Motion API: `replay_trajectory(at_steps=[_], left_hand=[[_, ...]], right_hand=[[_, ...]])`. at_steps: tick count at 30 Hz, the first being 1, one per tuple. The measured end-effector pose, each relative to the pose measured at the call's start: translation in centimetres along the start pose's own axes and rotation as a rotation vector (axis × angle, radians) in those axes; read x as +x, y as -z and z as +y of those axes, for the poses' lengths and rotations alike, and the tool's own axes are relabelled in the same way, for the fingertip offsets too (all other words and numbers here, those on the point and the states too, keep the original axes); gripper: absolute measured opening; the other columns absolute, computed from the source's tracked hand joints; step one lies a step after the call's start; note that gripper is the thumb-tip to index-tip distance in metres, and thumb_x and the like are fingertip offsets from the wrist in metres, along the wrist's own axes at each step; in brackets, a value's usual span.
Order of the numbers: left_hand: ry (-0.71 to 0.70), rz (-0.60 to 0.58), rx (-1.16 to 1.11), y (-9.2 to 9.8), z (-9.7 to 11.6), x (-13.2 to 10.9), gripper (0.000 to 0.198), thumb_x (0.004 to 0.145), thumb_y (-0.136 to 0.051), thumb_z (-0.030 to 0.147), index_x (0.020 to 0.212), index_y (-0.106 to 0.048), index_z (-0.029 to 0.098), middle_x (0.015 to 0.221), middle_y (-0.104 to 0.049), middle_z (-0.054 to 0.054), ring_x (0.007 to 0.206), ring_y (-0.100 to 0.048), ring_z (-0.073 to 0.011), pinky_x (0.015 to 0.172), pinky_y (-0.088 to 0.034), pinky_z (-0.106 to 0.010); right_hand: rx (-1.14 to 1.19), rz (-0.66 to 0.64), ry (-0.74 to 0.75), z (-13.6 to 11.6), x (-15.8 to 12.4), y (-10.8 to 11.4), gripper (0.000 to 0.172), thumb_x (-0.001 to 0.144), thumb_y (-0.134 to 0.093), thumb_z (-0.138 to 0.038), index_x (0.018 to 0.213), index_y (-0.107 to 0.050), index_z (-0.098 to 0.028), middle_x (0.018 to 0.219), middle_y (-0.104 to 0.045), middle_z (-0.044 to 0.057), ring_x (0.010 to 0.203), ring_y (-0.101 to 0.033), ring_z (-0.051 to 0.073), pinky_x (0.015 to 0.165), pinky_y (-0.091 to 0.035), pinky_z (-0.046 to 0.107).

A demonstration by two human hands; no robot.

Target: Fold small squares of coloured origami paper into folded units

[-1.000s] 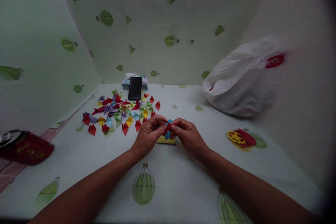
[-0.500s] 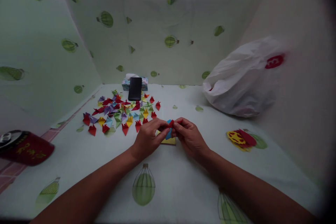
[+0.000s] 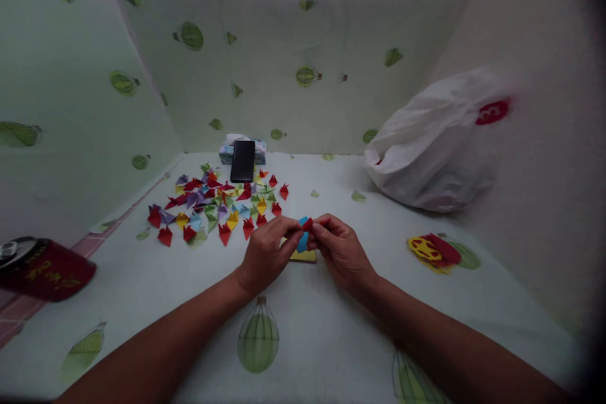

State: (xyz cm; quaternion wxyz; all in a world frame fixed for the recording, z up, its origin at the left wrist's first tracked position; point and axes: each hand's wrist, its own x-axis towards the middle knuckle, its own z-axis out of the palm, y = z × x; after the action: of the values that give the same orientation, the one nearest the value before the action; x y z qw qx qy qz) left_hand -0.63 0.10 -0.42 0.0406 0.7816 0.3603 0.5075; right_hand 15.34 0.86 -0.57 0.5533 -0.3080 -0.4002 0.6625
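Between my two hands is a small folded piece of red paper (image 3: 307, 225). My left hand (image 3: 269, 245) pinches it from the left with thumb and forefinger. From the other side my right hand (image 3: 341, 249) grips it, its fingers curled and partly hiding it. Just below and behind the fingertips lies a stack of coloured paper squares (image 3: 303, 257), with blue and yellow sheets showing. Beyond my left hand, many folded paper cranes (image 3: 225, 232) in red, yellow, purple, green and blue are spread over the table.
A black phone (image 3: 243, 161) leans on a tissue box (image 3: 226, 153) at the back. A white plastic bag (image 3: 430, 145) stands at the right, with red and yellow cut-outs (image 3: 433, 252) in front of it. A red can (image 3: 47, 270) is at the far left.
The hands stay almost in place, and the red paper between the fingertips has shifted only slightly. The whole view has moved a little.
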Motion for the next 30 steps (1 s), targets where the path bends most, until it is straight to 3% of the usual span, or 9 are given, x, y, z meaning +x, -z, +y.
replay_trajectory(at_steps=[3,8,10,19,23,27,30], left_hand=[[0.081,-0.026,-0.068,-0.1,0.1,0.1,0.003,0.088,-0.060,0.014,0.088,-0.063,0.015,0.079,-0.068,-0.004,0.070,-0.065,-0.0135,0.067,-0.052,-0.025],[0.557,-0.055,-0.448,-0.2,0.5,0.4,0.005,0.082,-0.064,0.020,0.079,-0.063,0.016,0.076,-0.067,-0.003,0.067,-0.063,-0.0133,0.064,-0.052,-0.025],[0.653,-0.047,-0.573,-0.3,0.5,0.5,0.009,0.079,-0.066,0.022,0.075,-0.061,0.016,0.074,-0.066,-0.002,0.066,-0.062,-0.0131,0.063,-0.051,-0.025],[0.561,-0.070,-0.466,0.0,0.6,0.7,0.008,0.075,-0.064,0.016,0.068,-0.059,0.017,0.072,-0.064,-0.002,0.070,-0.060,-0.0137,0.066,-0.048,-0.025],[0.683,-0.082,-0.576,-0.2,0.6,0.7,0.010,0.074,-0.068,0.020,0.074,-0.058,0.017,0.071,-0.061,0.000,0.066,-0.058,-0.0118,0.063,-0.046,-0.024],[0.825,-0.069,-0.763,-0.2,0.7,1.0,0.026,0.069,-0.076,0.022,0.085,-0.056,0.017,0.071,-0.060,0.003,0.066,-0.058,-0.0109,0.063,-0.046,-0.023],[0.864,-0.154,-0.788,0.1,0.7,1.2,0.025,0.071,-0.075,0.026,0.090,-0.062,0.015,0.070,-0.062,0.002,0.063,-0.057,-0.0105,0.062,-0.044,-0.023]], right_hand=[[-0.023,0.003,0.013,0.1,0.0,0.0,0.021,0.072,-0.082,-0.033,0.074,-0.067,-0.018,0.062,-0.063,-0.003,0.057,-0.054,0.009,0.059,-0.043,0.023],[-0.076,-0.003,0.040,0.3,0.1,0.1,0.018,0.074,-0.080,-0.032,0.073,-0.067,-0.018,0.063,-0.063,-0.003,0.058,-0.054,0.010,0.061,-0.043,0.025],[-0.096,-0.007,0.050,0.4,0.0,0.2,0.017,0.075,-0.079,-0.032,0.074,-0.067,-0.019,0.066,-0.063,-0.002,0.059,-0.053,0.010,0.061,-0.043,0.026],[-0.282,-0.020,0.142,0.3,0.4,0.8,0.015,0.078,-0.075,-0.031,0.073,-0.068,-0.019,0.066,-0.063,-0.001,0.064,-0.055,0.013,0.064,-0.043,0.027],[-0.331,0.012,0.151,0.3,0.4,0.9,0.018,0.078,-0.074,-0.032,0.069,-0.067,-0.018,0.063,-0.061,-0.001,0.061,-0.053,0.012,0.062,-0.042,0.027],[-0.385,0.039,0.151,0.4,0.3,1.0,0.019,0.078,-0.074,-0.032,0.068,-0.066,-0.017,0.063,-0.061,-0.001,0.061,-0.053,0.012,0.061,-0.040,0.027],[-0.374,0.005,0.126,0.3,0.5,1.0,0.021,0.077,-0.075,-0.033,0.066,-0.065,-0.017,0.061,-0.062,-0.001,0.059,-0.053,0.012,0.059,-0.040,0.026]])
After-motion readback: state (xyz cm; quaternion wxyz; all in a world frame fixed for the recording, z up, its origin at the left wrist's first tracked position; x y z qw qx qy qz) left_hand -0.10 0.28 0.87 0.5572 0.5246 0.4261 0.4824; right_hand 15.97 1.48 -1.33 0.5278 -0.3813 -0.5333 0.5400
